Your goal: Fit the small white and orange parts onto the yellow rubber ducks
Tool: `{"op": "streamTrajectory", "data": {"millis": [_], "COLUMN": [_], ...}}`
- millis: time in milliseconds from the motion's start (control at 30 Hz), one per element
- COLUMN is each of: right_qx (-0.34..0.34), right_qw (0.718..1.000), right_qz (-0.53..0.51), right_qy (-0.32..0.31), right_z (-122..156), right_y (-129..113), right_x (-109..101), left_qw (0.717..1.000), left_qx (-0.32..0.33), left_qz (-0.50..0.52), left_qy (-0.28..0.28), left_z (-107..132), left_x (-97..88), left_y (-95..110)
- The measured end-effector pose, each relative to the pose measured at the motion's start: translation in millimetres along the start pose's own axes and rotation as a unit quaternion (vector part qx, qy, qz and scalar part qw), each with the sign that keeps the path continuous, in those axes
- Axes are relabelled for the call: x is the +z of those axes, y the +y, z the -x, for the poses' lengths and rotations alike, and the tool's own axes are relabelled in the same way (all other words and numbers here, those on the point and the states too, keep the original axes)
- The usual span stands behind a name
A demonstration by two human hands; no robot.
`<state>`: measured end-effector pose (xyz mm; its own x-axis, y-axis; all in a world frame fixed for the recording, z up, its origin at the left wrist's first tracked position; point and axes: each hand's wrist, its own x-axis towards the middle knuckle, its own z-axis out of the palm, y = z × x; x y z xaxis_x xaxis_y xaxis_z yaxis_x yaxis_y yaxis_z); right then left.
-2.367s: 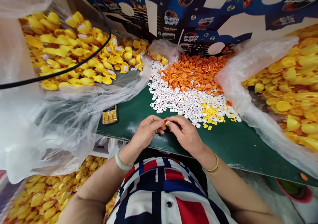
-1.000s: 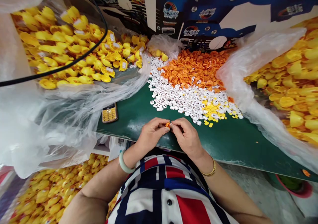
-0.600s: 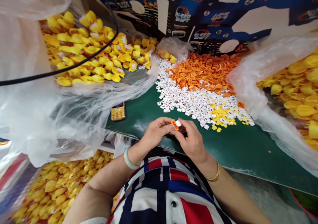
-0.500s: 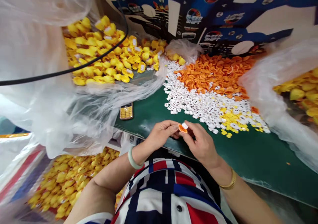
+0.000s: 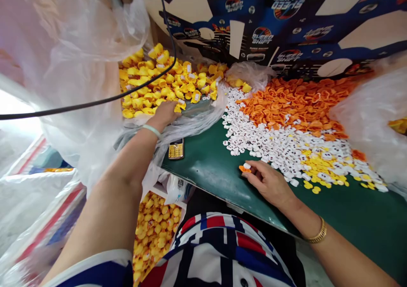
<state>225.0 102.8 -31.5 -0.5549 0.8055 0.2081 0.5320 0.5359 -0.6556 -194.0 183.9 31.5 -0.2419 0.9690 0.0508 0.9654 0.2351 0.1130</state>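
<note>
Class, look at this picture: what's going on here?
A person is working at a green board. Their left hand reaches to a heap of yellow rubber ducks, while their right hand pinches a small orange piece with a white bit on it. Heaps of white pieces and orange pieces lie nearby.

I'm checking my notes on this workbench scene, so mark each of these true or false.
The right hand holds a small orange piece. True.
The left hand pinches that piece too. False: it is apart from it, out beside the yellow rubber ducks.
The keypad phone lies on the green board. True.
The gold bracelet is on the left wrist. False: it is on the right wrist, and the left wrist wears a pale bangle.
</note>
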Motion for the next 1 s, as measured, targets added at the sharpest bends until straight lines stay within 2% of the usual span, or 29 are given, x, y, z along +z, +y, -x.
{"op": "streamTrajectory", "data": {"millis": [67,200,300,367,400,467,533,567,633,700,767,833,900,1000], "right_qx": [-0.003,0.016,0.06,0.105,0.127,0.157,0.166,0.167,0.173,0.179,0.177,0.167,0.146,0.104], "right_qw": [1.0,1.0,0.994,0.979,0.967,0.939,0.915,0.906,0.895,0.891,0.892,0.902,0.922,0.956], "right_qz": [0.0,-0.026,-0.094,-0.175,-0.219,-0.296,-0.352,-0.371,-0.393,-0.399,-0.395,-0.375,-0.341,-0.26], "right_qy": [0.001,0.0,0.002,0.019,0.034,0.077,0.109,0.116,0.119,0.121,0.13,0.133,0.113,0.087], "right_z": [1,2,1,0,-1,-2,-1,0,4,10,17,23,27,28], "right_y": [-1,0,2,2,1,-5,-13,-18,-27,-34,-38,-41,-41,-40], "right_x": [0,-2,-4,-6,-8,-12,-16,-18,-20,-20,-18,-14,-12,-19], "left_qw": [1.0,0.997,0.984,0.956,0.933,0.858,0.747,0.692,0.598,0.525,0.471,0.434,0.413,0.396], "left_qx": [-0.025,-0.05,-0.047,-0.018,0.004,0.047,0.063,0.06,0.028,-0.026,-0.077,-0.114,-0.143,-0.176], "left_qz": [-0.01,0.046,0.145,0.282,0.359,0.504,0.632,0.682,0.765,0.827,0.864,0.879,0.878,0.872], "left_qy": [-0.016,0.043,0.095,0.081,0.037,-0.084,-0.199,-0.228,-0.236,-0.199,-0.16,-0.163,-0.198,-0.227], "left_z": [-8,-3,22,51,68,106,140,154,173,183,188,190,192,193], "left_x": [6.1,-1.1,-16.9,-23.5,-23.9,-17.9,-4.1,4.4,21.6,35.5,44.4,48.1,48.1,44.6], "left_y": [3,20,43,67,80,109,136,149,169,187,201,213,220,223]}}
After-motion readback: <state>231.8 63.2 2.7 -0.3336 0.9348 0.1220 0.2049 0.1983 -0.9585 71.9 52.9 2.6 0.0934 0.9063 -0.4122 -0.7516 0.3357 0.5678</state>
